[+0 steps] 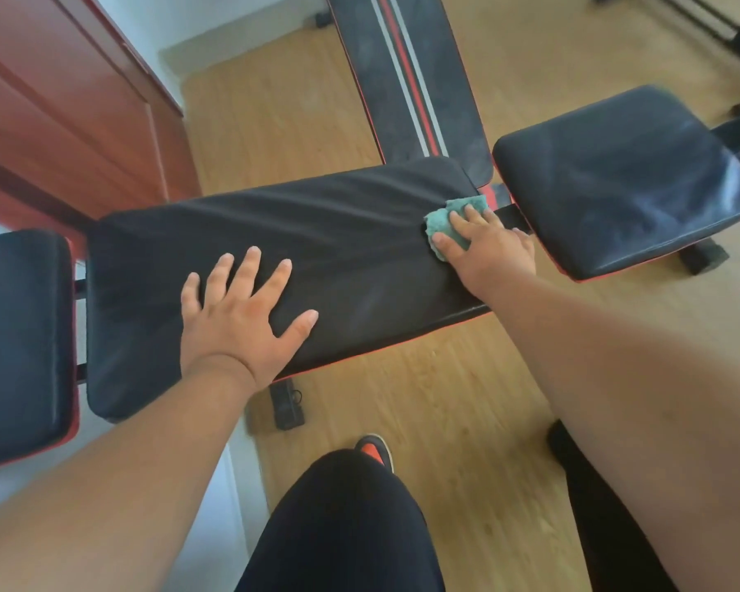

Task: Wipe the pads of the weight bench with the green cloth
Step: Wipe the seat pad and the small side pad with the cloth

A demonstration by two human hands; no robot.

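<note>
Black trouser fabric covers my knee (342, 519) at the bottom of the head view, with an orange-and-black shoe (374, 450) just beyond it on the wooden floor (453, 403).

My left hand (240, 318) lies flat on the near half of the long black pad (317, 258). Fingers are straight and spread, palm down, holding nothing.

My right hand (483, 245) is at the right end of the same pad. Its fingers are extended over the green cloth (449, 222), pressing the bunched cloth against the pad surface near the pad's far right corner. The cloth shows beyond and to the left of the fingertips. I cannot tell if the thumb curls round any of it.

Left of the long pad is a smaller black pad (18, 343) with a red edge. Right of it, apart from the hand, is a square black pad (624, 181).

Beyond these, a narrow black pad with red and white stripes (406, 79) extends away. A reddish-brown cabinet (60, 108) stands at far left.
</note>
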